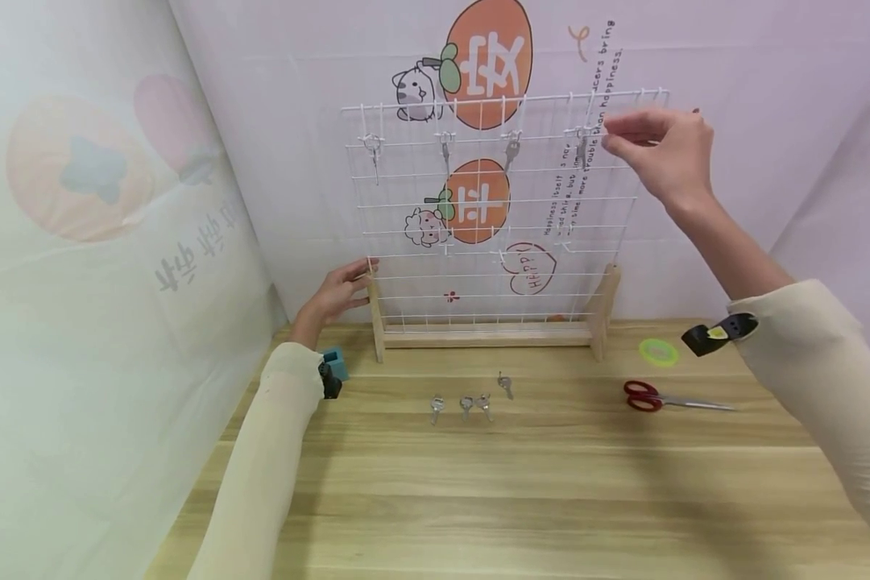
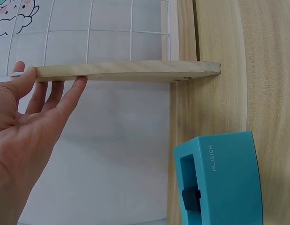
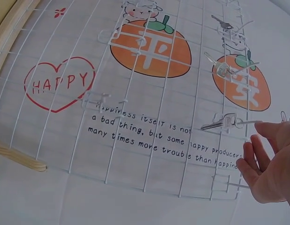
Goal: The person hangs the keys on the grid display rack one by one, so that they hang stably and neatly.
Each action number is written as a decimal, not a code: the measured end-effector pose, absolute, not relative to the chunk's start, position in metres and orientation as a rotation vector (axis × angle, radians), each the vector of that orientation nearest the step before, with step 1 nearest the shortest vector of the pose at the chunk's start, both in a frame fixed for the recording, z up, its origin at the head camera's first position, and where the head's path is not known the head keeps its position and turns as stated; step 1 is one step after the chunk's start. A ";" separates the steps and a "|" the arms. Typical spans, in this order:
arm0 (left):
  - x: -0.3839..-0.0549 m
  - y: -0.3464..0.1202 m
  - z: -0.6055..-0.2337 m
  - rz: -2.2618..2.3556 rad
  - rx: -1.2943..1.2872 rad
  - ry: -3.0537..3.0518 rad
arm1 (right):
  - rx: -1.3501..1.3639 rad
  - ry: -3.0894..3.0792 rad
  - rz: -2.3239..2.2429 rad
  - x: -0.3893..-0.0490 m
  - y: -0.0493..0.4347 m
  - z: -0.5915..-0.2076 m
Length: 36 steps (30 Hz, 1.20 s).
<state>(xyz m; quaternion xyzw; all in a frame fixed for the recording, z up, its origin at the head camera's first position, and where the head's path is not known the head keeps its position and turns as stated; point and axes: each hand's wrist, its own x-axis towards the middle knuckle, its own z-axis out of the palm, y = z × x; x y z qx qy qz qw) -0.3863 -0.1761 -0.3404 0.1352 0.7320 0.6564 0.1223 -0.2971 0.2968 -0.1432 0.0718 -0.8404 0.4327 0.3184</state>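
Observation:
A white wire grid rack (image 1: 413, 275) stands upright in a wooden stand (image 1: 478, 338). My left hand (image 1: 344, 290) grips the stand's left side post (image 2: 130, 70), thumb on one side and fingers on the other. Near the grid's upper right, my right hand (image 1: 663, 153) is raised by a white hook (image 3: 250, 122). A key (image 3: 220, 123) hangs from that hook by its ring. Thumb and forefinger are at the hook's outer end, slightly apart in the head view. Other keys (image 1: 513, 149) hang along the same upper row. Lower hooks (image 1: 500, 256) bear no keys.
Several loose keys (image 1: 437, 407) lie on the wooden table (image 1: 478, 499) before the stand. Red-handled scissors (image 1: 645, 396) and a yellow-green ring-shaped item (image 1: 658, 352) are to the right. A teal block (image 2: 231, 173) with a slot sits by the left post. Printed cloth hangs behind.

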 end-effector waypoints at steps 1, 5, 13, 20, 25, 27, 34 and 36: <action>-0.386 -0.176 -0.341 1.912 0.396 2.137 | 0.187 -2.218 1.130 -0.296 0.297 -0.145; -0.388 -0.177 -0.342 1.898 0.404 2.145 | 0.194 -2.241 1.097 -0.290 0.295 -0.152; -0.400 -0.180 -0.356 1.892 0.425 2.191 | 0.283 -2.268 1.004 -0.282 0.289 -0.175; -0.402 -0.179 -0.357 1.894 0.420 2.202 | 0.354 -2.325 0.994 -0.275 0.282 -0.204; -0.400 -0.179 -0.357 1.896 0.409 2.193 | 0.405 -2.383 0.998 -0.273 0.275 -0.227; -0.400 -0.179 -0.357 1.894 0.409 2.196 | 0.432 -2.404 1.001 -0.273 0.272 -0.237; -0.402 -0.178 -0.355 1.891 0.412 2.203 | 0.488 -2.441 1.019 -0.275 0.267 -0.271; -0.402 -0.178 -0.355 1.890 0.415 2.203 | 0.496 -2.445 1.023 -0.276 0.266 -0.280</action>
